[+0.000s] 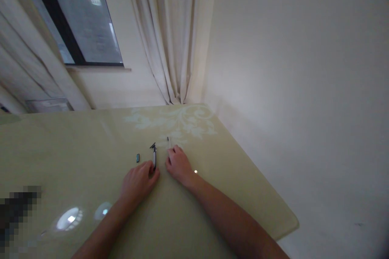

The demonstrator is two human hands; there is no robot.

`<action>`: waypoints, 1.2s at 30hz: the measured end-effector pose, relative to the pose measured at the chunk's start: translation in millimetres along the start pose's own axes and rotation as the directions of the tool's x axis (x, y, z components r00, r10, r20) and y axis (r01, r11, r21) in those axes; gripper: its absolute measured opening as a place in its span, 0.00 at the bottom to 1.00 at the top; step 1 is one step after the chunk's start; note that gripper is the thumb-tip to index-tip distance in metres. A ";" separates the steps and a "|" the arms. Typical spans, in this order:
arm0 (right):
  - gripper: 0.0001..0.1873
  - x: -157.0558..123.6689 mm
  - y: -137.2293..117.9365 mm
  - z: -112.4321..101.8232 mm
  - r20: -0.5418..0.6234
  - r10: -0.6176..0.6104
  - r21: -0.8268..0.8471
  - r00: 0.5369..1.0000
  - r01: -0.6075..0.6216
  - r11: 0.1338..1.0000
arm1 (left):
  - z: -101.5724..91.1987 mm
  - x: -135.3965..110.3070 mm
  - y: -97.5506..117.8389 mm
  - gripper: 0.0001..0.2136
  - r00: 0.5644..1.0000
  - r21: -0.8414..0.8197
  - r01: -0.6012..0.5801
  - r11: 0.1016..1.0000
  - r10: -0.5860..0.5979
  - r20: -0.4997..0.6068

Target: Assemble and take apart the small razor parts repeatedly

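Note:
My left hand (139,178) rests on the table with thumb and fingers closed around the lower handle of a razor (154,158). The razor points away from me, its dark head at the far end. Left of it lies a small dark rectangular piece (137,158) that looks like a razor blade cartridge. Just to the right, my right hand (180,164) is closed on a thin white stick with a dark tip (169,141); its tip points away from me and its lower part is hidden by the fingers. A small gap separates the two hands.
The glossy pale green table (212,194) has a white floral pattern (188,121) near its far corner. A wall (288,89) runs along its right side. Behind it hang curtains (170,36) beside a window (82,12). A pixelated dark shape (15,210) is at the lower left.

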State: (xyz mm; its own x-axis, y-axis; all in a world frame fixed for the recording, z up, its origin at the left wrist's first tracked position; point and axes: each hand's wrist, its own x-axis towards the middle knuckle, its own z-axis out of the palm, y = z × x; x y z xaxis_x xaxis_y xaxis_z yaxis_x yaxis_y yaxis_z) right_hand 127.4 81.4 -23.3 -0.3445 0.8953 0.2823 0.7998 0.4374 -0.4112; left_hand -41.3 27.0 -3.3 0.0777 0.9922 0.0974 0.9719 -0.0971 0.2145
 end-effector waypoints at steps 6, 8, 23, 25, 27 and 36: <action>0.08 -8.3 -7.7 1.4 0.001 -0.029 -0.013 1.000 0.029 0.999 | -1.1 -3.4 2.7 0.12 1.000 0.003 0.008 1.000 -0.008 0.021; 0.10 -9.9 -10.3 -0.2 0.005 -0.022 -0.008 1.000 0.022 1.000 | -0.5 -3.4 2.3 0.12 1.000 0.007 0.006 1.000 -0.007 0.019; 0.10 -32.5 20.8 -50.6 0.011 0.104 0.015 0.995 -0.104 0.994 | -5.2 -3.1 4.9 0.17 0.992 0.077 0.079 0.994 -0.086 0.087; 0.11 -37.0 22.7 -46.8 0.032 0.140 0.025 0.990 -0.141 0.990 | -7.5 -3.6 6.0 0.18 0.990 0.096 0.088 0.992 -0.098 0.106; 0.12 -39.2 19.0 -46.2 0.052 0.145 0.039 0.988 -0.147 0.988 | -9.9 -3.6 7.7 0.19 0.986 0.105 0.100 0.989 -0.113 0.123; 0.15 -43.2 -5.3 -48.7 0.097 0.112 0.135 0.989 -0.124 0.983 | -9.4 0.7 13.1 0.23 0.975 0.176 0.146 0.973 -0.172 0.141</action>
State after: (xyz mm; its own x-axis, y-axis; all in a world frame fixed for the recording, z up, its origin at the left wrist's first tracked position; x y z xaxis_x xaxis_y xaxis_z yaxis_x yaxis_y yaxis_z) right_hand 162.0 36.3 8.8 -0.2990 0.9425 0.1490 0.7629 0.3299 -0.5560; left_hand -30.6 25.6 8.7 -0.0600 0.9950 -0.0792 0.9966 0.0642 0.0520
